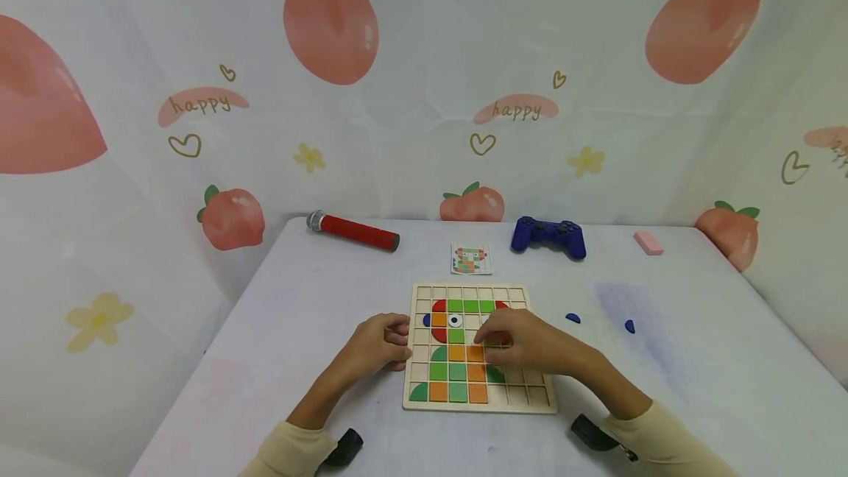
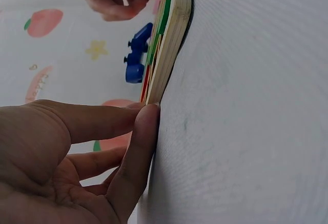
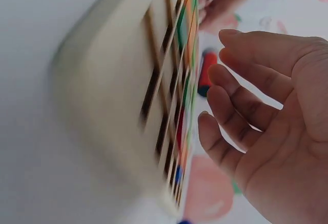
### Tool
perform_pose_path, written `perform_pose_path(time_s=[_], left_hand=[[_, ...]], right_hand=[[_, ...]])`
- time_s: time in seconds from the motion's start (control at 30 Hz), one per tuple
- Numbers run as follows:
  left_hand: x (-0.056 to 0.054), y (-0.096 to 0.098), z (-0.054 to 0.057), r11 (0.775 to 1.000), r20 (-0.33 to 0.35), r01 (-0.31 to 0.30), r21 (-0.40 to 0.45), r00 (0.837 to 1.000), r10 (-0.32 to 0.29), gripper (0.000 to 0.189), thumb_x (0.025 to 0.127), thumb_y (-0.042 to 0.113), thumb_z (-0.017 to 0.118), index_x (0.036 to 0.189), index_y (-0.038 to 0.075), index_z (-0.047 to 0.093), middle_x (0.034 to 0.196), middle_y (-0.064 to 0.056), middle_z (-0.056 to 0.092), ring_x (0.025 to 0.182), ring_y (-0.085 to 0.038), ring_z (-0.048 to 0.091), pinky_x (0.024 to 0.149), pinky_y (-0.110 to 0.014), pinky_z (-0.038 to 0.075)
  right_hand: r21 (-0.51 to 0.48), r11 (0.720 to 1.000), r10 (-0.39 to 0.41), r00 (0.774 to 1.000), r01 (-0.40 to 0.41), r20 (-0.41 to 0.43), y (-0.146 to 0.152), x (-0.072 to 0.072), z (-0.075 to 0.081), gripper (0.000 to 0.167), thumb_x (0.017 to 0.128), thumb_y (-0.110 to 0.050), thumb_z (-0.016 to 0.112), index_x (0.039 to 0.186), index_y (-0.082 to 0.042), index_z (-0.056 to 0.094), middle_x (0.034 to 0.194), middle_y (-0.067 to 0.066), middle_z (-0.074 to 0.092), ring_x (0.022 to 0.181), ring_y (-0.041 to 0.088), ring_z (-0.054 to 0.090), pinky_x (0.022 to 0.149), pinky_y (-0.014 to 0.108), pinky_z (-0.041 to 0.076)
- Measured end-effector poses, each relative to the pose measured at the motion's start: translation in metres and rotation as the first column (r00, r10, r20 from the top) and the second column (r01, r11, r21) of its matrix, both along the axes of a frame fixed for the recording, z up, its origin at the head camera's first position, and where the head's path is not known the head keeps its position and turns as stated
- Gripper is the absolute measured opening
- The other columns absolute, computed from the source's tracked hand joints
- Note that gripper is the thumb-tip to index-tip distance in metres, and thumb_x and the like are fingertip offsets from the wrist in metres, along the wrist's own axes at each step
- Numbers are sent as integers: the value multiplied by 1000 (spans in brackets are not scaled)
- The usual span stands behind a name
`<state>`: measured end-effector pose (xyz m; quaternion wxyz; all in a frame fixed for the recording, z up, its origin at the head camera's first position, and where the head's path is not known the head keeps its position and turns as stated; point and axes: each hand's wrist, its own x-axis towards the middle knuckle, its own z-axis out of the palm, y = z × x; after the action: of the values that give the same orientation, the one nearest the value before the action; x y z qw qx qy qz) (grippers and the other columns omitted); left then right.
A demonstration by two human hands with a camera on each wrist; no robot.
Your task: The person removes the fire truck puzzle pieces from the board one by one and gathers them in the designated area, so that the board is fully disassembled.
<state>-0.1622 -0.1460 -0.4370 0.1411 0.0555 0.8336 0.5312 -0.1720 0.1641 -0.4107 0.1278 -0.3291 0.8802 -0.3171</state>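
A wooden puzzle board [image 1: 523,394] with a grid of squares lies on the table, partly filled with green, orange and red pieces and a round eye piece [image 1: 455,320]. My left hand [image 1: 379,344] is at the board's left edge, and the left wrist view shows thumb and finger pinching that edge [image 2: 171,44]. Over the right half of the board hovers my right hand [image 1: 523,341], hiding some squares. In the right wrist view its fingers [image 3: 230,111] are loosely bent, with nothing seen between them.
A picture card [image 1: 471,259] lies behind the board. Farther back are a red microphone [image 1: 358,232], a blue game controller [image 1: 548,236] and a pink block [image 1: 648,243]. Two blue half-round pieces [image 1: 573,318] lie to the right of the board.
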Motion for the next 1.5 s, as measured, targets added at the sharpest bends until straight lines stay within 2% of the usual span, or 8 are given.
perform_pose_path(time_s=[0.27,0.53,0.77,1.1,1.5], left_hand=[[1,0,0,1000,-6,8,-3,1000,-8,58,89,-2,81,143,-5,58,113,-11,63,96,-21,63,73,-32,67],[1,0,2,1000,-1,7,11,1000,-7,58,89,-2,80,143,-5,58,114,-12,63,96,-21,64,73,-33,67],[2,1,2,1000,-8,9,7,1000,-9,58,90,-2,80,143,-5,58,114,-12,63,96,-21,64,73,-33,67],[0,0,0,1000,-13,2,-18,1000,-2,57,89,-2,81,142,-4,59,113,-11,64,97,-21,64,72,-31,67],[1,0,0,1000,-16,12,-6,1000,-12,58,89,-3,81,142,-5,58,114,-12,64,97,-21,64,73,-32,67]], right_hand=[[-20,993,-115,993,115,-24,47,-2,-3,16,94,-21,80,109,-16,78,98,-8,67,91,13,58,75,24,51],[6,977,-212,972,214,-102,85,-6,-5,21,91,-17,79,111,-11,78,94,-10,65,86,4,56,72,23,52],[-3,963,-268,956,270,-121,109,-4,-5,22,89,-15,82,110,-9,77,94,-8,66,86,3,56,70,23,52],[-1,947,-318,940,320,-123,131,-7,-8,28,87,-17,84,112,-6,77,98,-4,69,88,7,58,71,23,51],[27,937,-345,934,349,-97,136,-11,-10,32,86,-17,84,115,-5,75,97,-2,69,88,9,59,71,24,52]])
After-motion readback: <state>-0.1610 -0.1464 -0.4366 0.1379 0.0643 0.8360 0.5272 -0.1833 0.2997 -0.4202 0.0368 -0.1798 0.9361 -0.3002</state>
